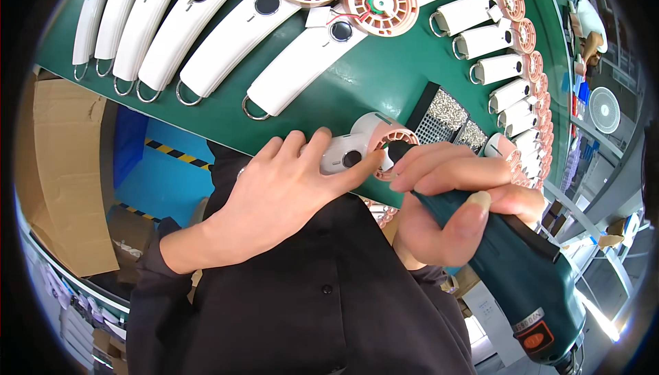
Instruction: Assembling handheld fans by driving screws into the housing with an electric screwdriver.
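Observation:
My left hand (288, 193) is closed around the white handle (336, 157) of a small appliance, pressing it at the table's edge. Its round pink slotted end (386, 143) faces up and to the right, with my left index finger or thumb tip beside it. In my right hand (456, 200) is a dark green electric screwdriver (522, 279), held slanting with its cord end at the lower right. The black nose of the screwdriver (400, 150) is over the pink end; its bit and any screw there are hidden.
A black tray of small metal screws (449, 110) lies just beyond the appliance. White-handled units (309, 66) with pink round ends and hanging rings line the green table (329, 97) at the back and right. A cardboard box (68, 176) stands at left. A person (589, 25) is at far right.

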Motion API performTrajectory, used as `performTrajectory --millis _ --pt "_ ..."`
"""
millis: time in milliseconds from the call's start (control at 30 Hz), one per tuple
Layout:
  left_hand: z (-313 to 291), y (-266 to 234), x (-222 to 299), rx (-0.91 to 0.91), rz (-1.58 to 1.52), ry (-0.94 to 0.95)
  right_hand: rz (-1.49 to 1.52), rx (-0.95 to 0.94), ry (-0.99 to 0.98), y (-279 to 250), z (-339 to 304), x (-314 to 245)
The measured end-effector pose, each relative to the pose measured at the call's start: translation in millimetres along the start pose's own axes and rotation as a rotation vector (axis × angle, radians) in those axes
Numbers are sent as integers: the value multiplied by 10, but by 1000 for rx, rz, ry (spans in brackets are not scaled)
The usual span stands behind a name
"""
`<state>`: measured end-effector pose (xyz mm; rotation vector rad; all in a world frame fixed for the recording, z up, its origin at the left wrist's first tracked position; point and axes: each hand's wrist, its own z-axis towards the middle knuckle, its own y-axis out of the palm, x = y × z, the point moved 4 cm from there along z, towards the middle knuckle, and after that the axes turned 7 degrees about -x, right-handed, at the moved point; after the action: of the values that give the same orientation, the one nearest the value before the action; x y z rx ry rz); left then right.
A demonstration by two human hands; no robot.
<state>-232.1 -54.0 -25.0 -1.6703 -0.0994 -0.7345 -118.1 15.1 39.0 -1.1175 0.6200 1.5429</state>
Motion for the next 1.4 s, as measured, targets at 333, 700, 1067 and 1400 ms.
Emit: performTrajectory --millis 333,700,1067,1400 --pt "9 -59 40 -80 -59 -35 93 71 -274 -278 -62 -308" --pt "105 -106 144 -137 -56 -80 -86 610 -66 -1285 -698 -101" --pt "122 -29 226 -148 42 -65 -105 756 -40 -1643 -890 107" --pt "154 -35 219 -102 46 -65 -175 717 -37 -1561 -835 112"
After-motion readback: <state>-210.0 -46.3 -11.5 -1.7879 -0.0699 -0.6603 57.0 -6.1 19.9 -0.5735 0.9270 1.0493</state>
